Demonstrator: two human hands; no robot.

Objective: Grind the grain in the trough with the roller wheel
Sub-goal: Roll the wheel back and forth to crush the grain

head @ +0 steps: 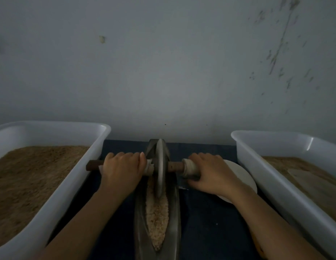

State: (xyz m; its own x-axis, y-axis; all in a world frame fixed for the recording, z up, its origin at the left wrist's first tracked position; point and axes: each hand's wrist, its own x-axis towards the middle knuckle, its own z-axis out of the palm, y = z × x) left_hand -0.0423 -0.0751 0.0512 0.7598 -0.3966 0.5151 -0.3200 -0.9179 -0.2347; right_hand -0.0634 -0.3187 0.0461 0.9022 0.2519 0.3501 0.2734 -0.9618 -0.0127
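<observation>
A long, narrow, dark metal trough point(173, 218) is laid on the table, pointed from 6 o'clock toward 12 o'clock. A strip of coarse tan grain point(156, 212) is spread along its groove. A grey disc-shaped roller wheel point(160, 166) is stood upright on edge in the groove toward the 12 o'clock end, crossed by a wooden axle point(174, 166) run from 9 to 3 o'clock and wrapped in pale cloth near the wheel.

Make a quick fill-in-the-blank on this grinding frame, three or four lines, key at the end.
1. Both hands, the left hand and the right hand, hold the wheel's ____.
2. The roller wheel stands in the far part of the ____.
3. The grain in the trough lies mostly ____ the wheel, on the person's side.
4. A white tub of brown meal stands on each ____ of the trough.

Missing words: axle; trough; behind; side
</observation>
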